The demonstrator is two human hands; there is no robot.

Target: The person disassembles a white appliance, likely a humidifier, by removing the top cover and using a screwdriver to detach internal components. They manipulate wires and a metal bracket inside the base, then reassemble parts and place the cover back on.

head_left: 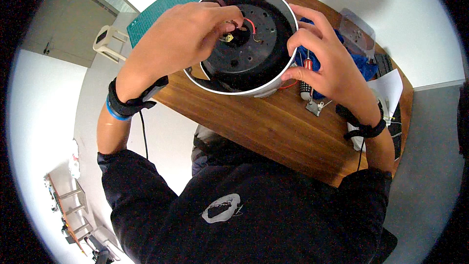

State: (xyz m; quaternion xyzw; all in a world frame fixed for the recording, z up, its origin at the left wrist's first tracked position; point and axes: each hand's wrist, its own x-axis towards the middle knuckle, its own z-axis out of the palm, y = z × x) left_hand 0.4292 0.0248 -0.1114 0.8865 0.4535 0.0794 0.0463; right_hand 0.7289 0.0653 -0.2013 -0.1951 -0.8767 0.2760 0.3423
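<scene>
On the table, tilted toward me, stands a round white housing [266, 89] like a deep pot, with a black inside and a black disc at its bottom. My left hand [181, 36] reaches over the rim into it. Its fingers are pinched near the disc's centre, where a small yellow piece [228, 38] shows; what they grip is partly hidden. Beside them a red wire [253, 24] curves up from the disc, its bare end bent down. My right hand [328, 54] grips the housing's right rim, thumb below and fingers above.
A green cutting mat [159, 10] lies at the far left of the wooden table [239, 122]. Right of the housing are a red-handled screwdriver [308, 64], a small metal bracket [314, 108], blue material [364, 66], a clear plastic tray [359, 32] and white paper [389, 88].
</scene>
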